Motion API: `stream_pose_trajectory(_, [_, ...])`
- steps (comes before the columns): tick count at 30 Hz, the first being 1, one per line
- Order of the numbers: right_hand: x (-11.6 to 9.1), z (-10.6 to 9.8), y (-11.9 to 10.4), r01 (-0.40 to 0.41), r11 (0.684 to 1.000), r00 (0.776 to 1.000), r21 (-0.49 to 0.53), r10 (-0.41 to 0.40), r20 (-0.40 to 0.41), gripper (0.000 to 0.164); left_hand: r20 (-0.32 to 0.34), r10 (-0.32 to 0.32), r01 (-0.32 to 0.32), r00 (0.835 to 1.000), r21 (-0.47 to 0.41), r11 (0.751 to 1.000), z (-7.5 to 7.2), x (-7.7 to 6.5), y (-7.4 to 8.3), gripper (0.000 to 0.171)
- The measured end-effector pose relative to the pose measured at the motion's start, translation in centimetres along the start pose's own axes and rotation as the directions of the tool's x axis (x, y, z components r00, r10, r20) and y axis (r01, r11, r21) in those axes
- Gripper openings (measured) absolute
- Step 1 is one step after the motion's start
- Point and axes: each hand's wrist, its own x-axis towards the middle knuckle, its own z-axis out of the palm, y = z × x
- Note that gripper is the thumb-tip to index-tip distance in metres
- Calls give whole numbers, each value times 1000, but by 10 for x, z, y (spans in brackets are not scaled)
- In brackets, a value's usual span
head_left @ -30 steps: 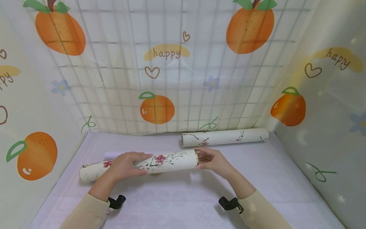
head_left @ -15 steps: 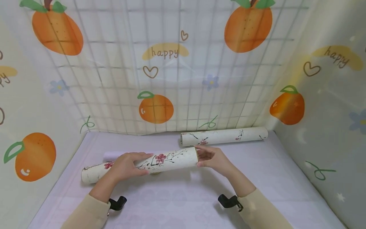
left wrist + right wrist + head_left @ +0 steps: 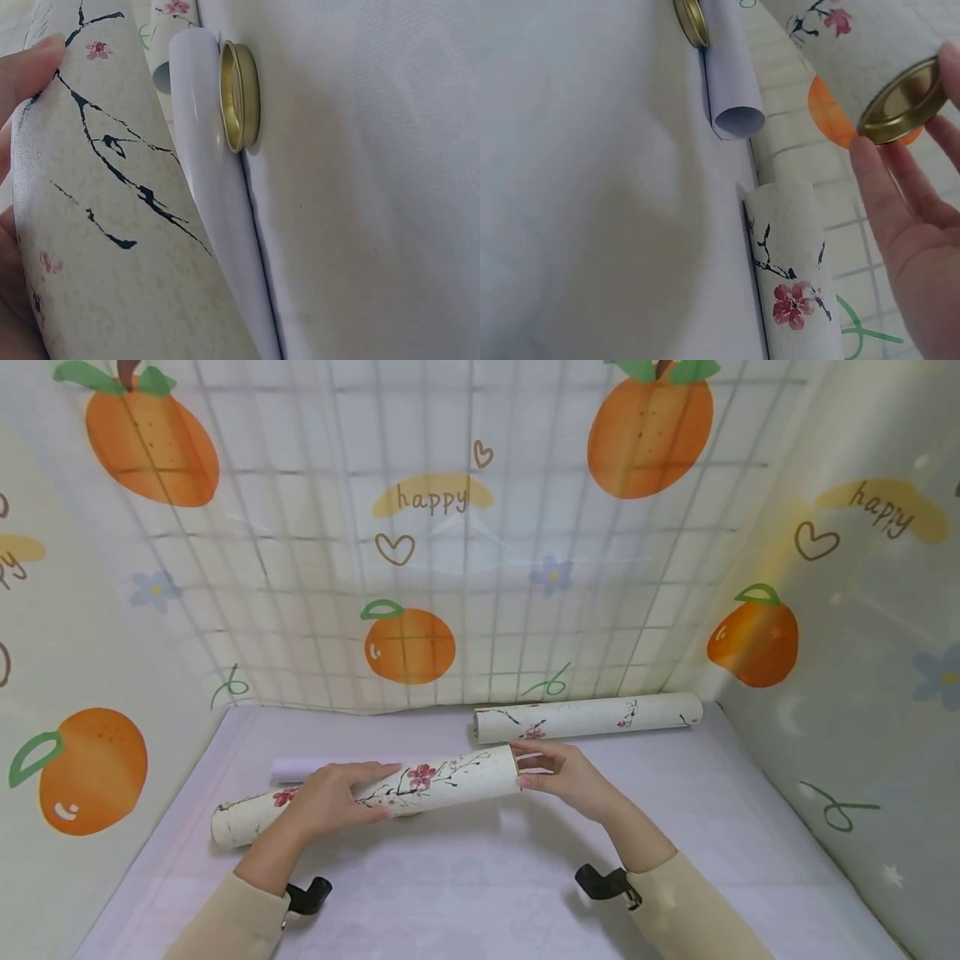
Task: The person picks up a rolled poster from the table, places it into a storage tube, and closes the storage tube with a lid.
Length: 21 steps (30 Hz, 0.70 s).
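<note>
A white paper tube with red blossoms and dark branches [image 3: 442,781] is held above the table, its right end higher than its left. My left hand [image 3: 330,802] grips it round the middle from above. My right hand [image 3: 570,781] pinches the gold metal cap [image 3: 904,105] at the tube's right end, fingers spread round its rim. The cap sits in the tube's mouth; how deep I cannot tell. Below the tube, a second gold cap [image 3: 251,97] stands on edge against a rolled sheet of plain white paper [image 3: 206,135].
Another blossom-patterned tube [image 3: 592,718] lies along the table's back right edge. A curtain printed with oranges [image 3: 410,645] hangs over a wire grid behind and along both sides. The tabletop [image 3: 465,893] is pale lilac.
The held tube has tilted a little, its right end rising and its left end sinking. Less of the gold rim shows now. My right fingers have shifted slightly at the cap.
</note>
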Motion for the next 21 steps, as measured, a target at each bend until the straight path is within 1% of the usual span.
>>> stream_pose_trajectory(6, [-1, 0, 3, 25, 999, 1000, 34, -25, -7, 59, 4, 4, -4, 1000, 8, 1000, 0, 0, 1, 63])
stream_pose_trajectory(10, [-2, 3, 1, -3, 998, 1000, 70, 4, -15, 59, 2, 8, -8, 1000, 5, 1000, 0, 0, 0, 63])
stream_pose_trajectory(15, [-4, 5, 0, -28, 994, 999, 109, 31, -27, 62, -10, -8, 8, 1000, -9, 1000, 2, 0, 0, 63])
stream_pose_trajectory(21, [-5, 6, 1, -39, 993, 999, 113, 41, -16, 62, -12, -33, 32, 999, -39, 999, 6, -1, 0, 62])
